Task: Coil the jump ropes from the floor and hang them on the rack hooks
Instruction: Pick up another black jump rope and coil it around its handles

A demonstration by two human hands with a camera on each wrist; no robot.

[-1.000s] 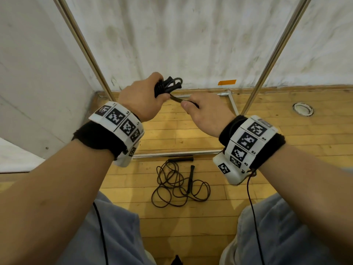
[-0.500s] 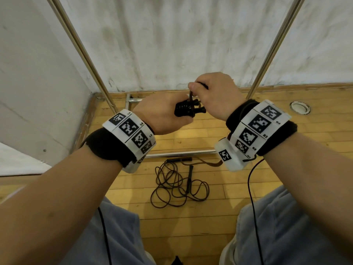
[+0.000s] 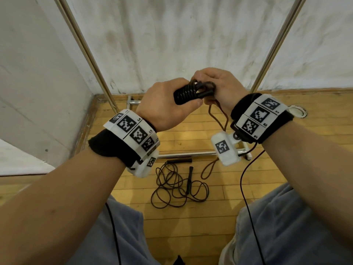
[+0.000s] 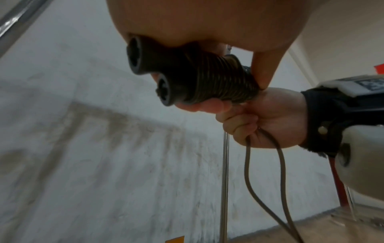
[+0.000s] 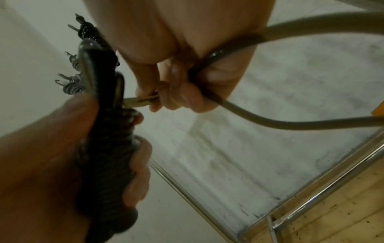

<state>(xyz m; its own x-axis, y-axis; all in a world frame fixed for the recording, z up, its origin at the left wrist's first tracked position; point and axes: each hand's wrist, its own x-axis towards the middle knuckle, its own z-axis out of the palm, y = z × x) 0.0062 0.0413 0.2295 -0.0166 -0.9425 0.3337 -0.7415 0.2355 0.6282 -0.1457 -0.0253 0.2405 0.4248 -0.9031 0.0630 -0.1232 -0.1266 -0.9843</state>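
My left hand [image 3: 168, 104] grips the two black handles of a jump rope [image 3: 188, 92], with the cord wound in tight turns around them [image 4: 218, 78]. My right hand [image 3: 215, 87] pinches the free cord [image 5: 239, 106] right beside the bundle [image 5: 104, 148], and a loop of it [image 3: 219, 119] hangs down below the hands. A second black jump rope [image 3: 175, 186] lies tangled on the wooden floor between my knees, its handles [image 3: 190, 179] loose beside it. The rack's hooks are out of view.
Two slanted metal rack poles [image 3: 86, 48] [image 3: 275, 52] rise in front of a stained white wall. The rack's base bar [image 3: 187, 154] runs across the wooden floor. A round floor fitting [image 3: 298, 111] sits at the right. A grey wall [image 3: 28, 92] closes the left side.
Both hands have risen and shifted right with the bundle. The right hand dropped from above the bundle to its right end, and more cord is wound on; a loop now hangs below.
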